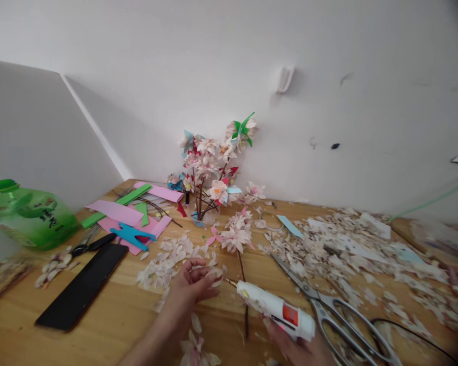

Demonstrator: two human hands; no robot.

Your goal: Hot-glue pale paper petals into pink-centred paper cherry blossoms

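Observation:
My left hand [193, 284] pinches a pale petal [214, 277] between thumb and fingertips. My right hand [290, 345] is wrapped round a white glue gun [275, 307], whose metal tip points left, just beside the petal. A pale pink flower [237, 236] on a thin brown stem [241, 264] lies on the table behind and partly under the glue gun. White petals [171, 256] are scattered behind my left hand. Another flower [199, 353] lies at the near edge of the picture.
A bunch of handmade flowers [208, 157] stands near the wall. Large scissors [328, 310] lie at right beside a petal heap [351, 249]. At left are a black phone [84, 284], coloured paper strips [116, 211] and a green bottle [34, 218].

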